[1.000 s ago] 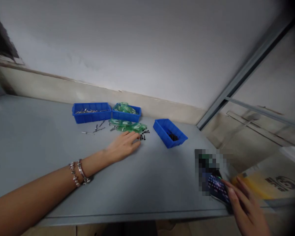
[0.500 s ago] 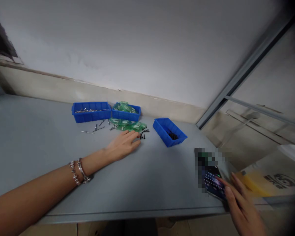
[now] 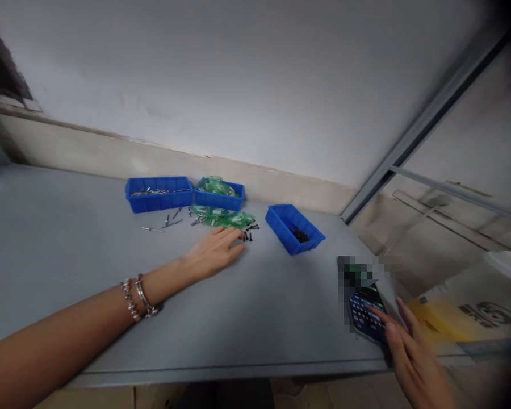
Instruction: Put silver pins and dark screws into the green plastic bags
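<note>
My left hand [image 3: 216,251] lies palm down on the grey table, its fingers spread and stretched forward. Its fingertips reach the green plastic bags [image 3: 221,217] and a few small black screws [image 3: 247,236]; nothing shows in its grip. At the right, my right hand [image 3: 415,352] has an index finger stretched over the lit screen of a smartphone [image 3: 366,318], touching or nearly touching it. The thumb lies over the phone's near edge. The phone is by the table's right front corner, its upper part covered by blurred squares. Silver pop rivets [image 3: 170,221] lie loose left of the bags.
A blue bin [image 3: 160,200] with rivets stands at the back, beside another blue bin [image 3: 219,200] heaped with green bags. A third blue bin [image 3: 289,230] holds black screws. A metal post [image 3: 366,193] rises at the right; a printed white-and-yellow bag [image 3: 472,312] sits beyond.
My right hand has shifted slightly left over the phone, its index finger now farther across the screen. My left hand and the bins have stayed put.
</note>
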Available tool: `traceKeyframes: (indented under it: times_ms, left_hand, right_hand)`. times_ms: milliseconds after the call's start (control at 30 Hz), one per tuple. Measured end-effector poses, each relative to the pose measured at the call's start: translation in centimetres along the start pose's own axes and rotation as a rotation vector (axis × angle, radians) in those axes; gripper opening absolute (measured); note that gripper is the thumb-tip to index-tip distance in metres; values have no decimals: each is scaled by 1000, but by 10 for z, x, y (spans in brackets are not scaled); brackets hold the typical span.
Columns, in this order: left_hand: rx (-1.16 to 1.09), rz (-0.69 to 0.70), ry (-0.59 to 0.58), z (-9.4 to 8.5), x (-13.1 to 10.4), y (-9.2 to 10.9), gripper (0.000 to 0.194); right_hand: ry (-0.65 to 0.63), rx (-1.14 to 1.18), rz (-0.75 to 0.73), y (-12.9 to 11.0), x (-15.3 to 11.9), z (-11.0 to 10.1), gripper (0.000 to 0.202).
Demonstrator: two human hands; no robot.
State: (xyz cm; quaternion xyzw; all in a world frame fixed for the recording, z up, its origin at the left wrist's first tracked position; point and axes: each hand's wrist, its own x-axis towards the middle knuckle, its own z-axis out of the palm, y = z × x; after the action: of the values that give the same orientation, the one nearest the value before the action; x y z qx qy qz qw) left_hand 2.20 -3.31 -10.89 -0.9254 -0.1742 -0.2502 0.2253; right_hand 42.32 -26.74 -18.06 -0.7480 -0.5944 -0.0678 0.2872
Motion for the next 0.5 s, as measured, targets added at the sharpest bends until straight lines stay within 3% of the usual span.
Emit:
traceKeyframes:
  times_ms: [267,500]
  left_hand:
    - [43,13,-19,-3,1,0,34]
    - [88,47,-37,-4,2,0,32]
  right_hand:
    - [13,17,-20,6,2,-1,50]
    - [60,50,19,-33,18,-2,62]
